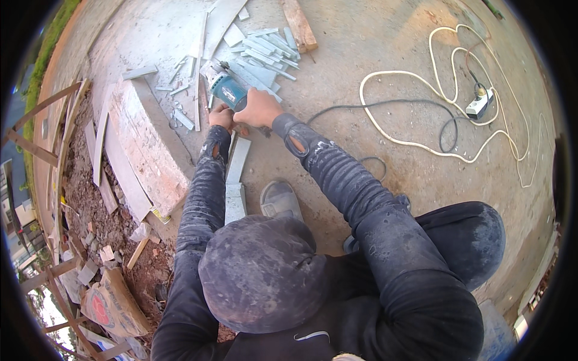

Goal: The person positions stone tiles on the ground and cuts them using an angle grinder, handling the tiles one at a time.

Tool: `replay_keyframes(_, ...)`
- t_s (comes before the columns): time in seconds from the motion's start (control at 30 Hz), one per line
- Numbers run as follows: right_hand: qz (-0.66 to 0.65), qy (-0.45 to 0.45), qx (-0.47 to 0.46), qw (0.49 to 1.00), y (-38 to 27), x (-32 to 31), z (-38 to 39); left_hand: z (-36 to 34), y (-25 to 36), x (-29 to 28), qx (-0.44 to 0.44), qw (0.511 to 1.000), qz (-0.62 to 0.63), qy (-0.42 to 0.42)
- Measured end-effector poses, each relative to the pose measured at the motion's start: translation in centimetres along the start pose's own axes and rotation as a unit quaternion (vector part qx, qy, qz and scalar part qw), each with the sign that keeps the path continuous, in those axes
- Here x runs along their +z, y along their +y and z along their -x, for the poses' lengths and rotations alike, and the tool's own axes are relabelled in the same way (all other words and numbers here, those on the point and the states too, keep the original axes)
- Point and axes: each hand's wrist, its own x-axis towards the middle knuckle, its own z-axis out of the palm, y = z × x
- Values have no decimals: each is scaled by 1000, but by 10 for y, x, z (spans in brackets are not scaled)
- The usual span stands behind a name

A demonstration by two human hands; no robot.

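A teal angle grinder (229, 90) with a silver head is tilted over the ground. My right hand (259, 108) is wrapped around its rear body. Close beside it on the left, my left hand (221, 117) has its fingers curled, but what they grip is hidden. Light grey, narrow tile pieces (236, 159) lie in a row below both hands, running back toward me. A loose pile of pale cut strips (265, 49) lies just beyond the grinder, with scattered slivers around it. The cutting edge is too small to make out.
Cream and black cables (391, 72) loop across the concrete to a power strip (478, 105) at right. A long concrete block (144, 150), boards (60, 144), rubble and a paper sack (114, 304) line the left. A wooden plank (298, 24) lies at the top. My shoe (277, 198) stands below.
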Motion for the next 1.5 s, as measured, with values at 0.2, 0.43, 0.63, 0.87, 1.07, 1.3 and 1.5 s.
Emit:
replay_keyframes(0.2,-8,-19,9,1000,0,-4,7,-4,-1,-2,0,1000,12,2)
replay_keyframes(0.43,-2,2,20,1000,2,-7,15,10,8,8,-3,999,35,6)
replay_keyframes(0.63,5,5,21,1000,1,-8,21,7,7,4,-6,999,34,-4)
replay_keyframes(0.87,7,5,21,1000,6,-7,25,11,10,6,-2,1000,14,-7)
replay_keyframes(1.07,0,3,24,1000,13,-6,28,13,12,10,-3,1000,9,-7)
replay_keyframes(1.3,-5,-24,4,1000,16,-10,36,8,10,6,1,1000,-2,-7)
replay_keyframes(1.5,7,-9,6,1000,21,-8,42,11,12,7,6,1000,-5,-5)
